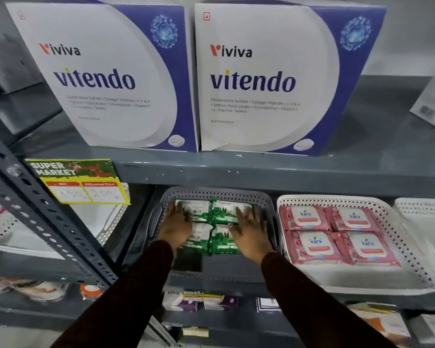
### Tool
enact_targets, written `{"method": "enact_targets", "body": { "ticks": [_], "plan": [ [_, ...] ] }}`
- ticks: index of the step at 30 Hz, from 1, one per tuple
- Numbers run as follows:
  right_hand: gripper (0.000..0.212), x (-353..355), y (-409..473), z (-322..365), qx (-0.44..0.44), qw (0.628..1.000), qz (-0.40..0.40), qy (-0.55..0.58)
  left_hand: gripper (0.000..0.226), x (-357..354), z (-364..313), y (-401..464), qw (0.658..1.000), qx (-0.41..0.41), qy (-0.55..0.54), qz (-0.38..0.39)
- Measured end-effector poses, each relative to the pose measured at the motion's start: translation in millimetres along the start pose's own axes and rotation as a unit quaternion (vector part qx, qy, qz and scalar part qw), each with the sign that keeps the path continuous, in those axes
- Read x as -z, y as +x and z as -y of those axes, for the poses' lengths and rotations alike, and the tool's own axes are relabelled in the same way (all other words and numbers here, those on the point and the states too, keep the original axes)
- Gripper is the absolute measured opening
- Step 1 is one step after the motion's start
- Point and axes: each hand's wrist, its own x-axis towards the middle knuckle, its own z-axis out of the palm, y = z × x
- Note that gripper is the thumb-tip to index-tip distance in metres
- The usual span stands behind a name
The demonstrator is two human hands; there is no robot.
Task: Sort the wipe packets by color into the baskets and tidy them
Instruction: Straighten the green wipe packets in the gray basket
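Observation:
Several green wipe packets (221, 243) lie flat in a grey perforated basket (266, 199) on the middle shelf. My left hand (177, 223) rests palm down on the left packets, fingers spread. My right hand (250, 228) lies flat on the right packets, fingers apart. Neither hand grips a packet. To the right, a white perforated basket (409, 244) holds several pink wipe packets (314, 244) laid in a neat two-by-two block.
Two large white and purple boxes (261, 79) stand on the shelf above. A yellow price tag (83, 182) hangs at the left. A slotted metal upright (48, 219) crosses the left side. More white baskets (422, 209) sit at both ends; small boxes fill the lower shelf.

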Motion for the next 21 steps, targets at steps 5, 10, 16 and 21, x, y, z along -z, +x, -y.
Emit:
{"method": "enact_targets", "body": {
  "ticks": [5,10,16,21],
  "plan": [
    [0.075,-5.3,27.4,-3.5,0.013,0.999,0.027,-0.041,0.065,3.7,2.8,18.8,0.999,-0.039,0.028,0.018],
    [0.071,-17.9,35.3,-5.4,0.023,0.999,0.000,-0.024,0.080,-1.2,10.3,15.6,0.996,-0.074,0.045,0.032],
    [0.060,-22.8,35.8,-6.7,0.055,0.997,-0.011,-0.051,0.137,-11.1,15.7,1.7,0.992,-0.038,0.056,0.110],
    [0.059,-22.6,35.2,-4.8,0.059,0.997,-0.011,-0.039,0.118,-10.7,14.9,6.0,0.994,-0.029,0.065,0.079]
  ]
}}
